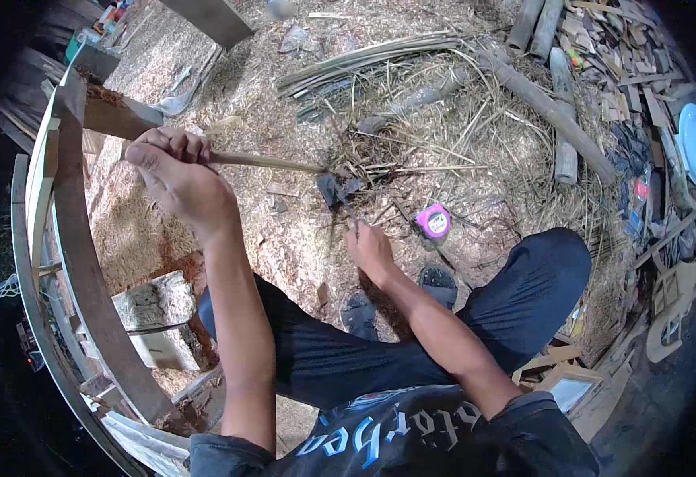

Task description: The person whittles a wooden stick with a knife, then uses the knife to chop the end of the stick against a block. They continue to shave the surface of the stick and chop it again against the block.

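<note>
My left hand (177, 171) is wrapped round the pale wooden handle (268, 162) of a hammer-like tool, near its end. The handle runs rightward to a dark, blocky metal head (330, 191) low over the litter in front of my feet. My right hand (370, 250), closed, grips a thin greyish rod (349, 211) whose upper end meets the dark head in this view. I cannot tell what kind of piece the rod is. Just right of that hand, a pink tape measure (433, 221) with a white label lies on the ground.
Wood shavings (284, 262) cover the ground. Cut stalks (372, 60) and a long pole (551, 111) lie ahead. Curved planks (85, 238) and a squared timber block (157, 318) stand left. A light blue basin (695, 145) and wood scraps (634, 48) are right.
</note>
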Available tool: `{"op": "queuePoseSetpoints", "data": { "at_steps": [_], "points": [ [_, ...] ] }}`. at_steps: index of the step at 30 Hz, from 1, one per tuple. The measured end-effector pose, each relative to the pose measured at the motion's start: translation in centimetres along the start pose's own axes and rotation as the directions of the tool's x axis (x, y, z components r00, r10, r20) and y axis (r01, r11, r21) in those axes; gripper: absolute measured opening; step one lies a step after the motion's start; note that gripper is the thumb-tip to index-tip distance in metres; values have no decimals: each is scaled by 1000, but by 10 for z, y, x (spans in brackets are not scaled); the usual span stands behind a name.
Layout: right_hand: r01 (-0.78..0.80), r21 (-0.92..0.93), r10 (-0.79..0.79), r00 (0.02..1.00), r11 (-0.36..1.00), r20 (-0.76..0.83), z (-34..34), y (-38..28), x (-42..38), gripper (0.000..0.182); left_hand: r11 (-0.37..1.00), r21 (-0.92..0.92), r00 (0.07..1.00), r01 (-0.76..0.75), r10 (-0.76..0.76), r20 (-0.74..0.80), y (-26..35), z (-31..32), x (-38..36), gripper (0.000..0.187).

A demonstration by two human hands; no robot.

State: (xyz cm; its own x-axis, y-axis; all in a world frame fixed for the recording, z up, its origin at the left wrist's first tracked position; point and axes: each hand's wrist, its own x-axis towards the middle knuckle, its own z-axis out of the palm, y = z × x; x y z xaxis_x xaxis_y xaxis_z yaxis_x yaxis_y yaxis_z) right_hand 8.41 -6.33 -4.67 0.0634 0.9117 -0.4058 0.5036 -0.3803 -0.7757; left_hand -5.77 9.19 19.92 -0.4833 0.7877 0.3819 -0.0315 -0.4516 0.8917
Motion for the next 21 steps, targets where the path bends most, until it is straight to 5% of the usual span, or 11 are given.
{"op": "queuePoseSetpoints", "data": {
  "at_steps": [1,6,8,14,18,21],
  "points": [
    [-93,31,91,994,995,64,-3,6,3,31,1000,0,1000,-3,3,-7,2,-2,-1,50],
    [14,-117,-17,1000,993,-20,15,15,2,29,1000,-7,1000,-25,25,18,-2,0,1,50],
    [-78,8,78,996,997,-39,9,21,2,32,999,33,1000,-21,21,-4,2,2,0,49],
    [31,-43,-35,995,999,-98,17,18,-5,35,1000,-11,999,7,-6,45,3,1,1,50],
    [-29,-161,24,999,986,-37,9,16,6,30,977,-194,990,86,-62,127,-3,-12,11,52],
    [20,116,-22,1000,993,22,-10,-59,-6,30,972,-206,988,112,-86,132,-2,-10,6,49]
  ]
}}
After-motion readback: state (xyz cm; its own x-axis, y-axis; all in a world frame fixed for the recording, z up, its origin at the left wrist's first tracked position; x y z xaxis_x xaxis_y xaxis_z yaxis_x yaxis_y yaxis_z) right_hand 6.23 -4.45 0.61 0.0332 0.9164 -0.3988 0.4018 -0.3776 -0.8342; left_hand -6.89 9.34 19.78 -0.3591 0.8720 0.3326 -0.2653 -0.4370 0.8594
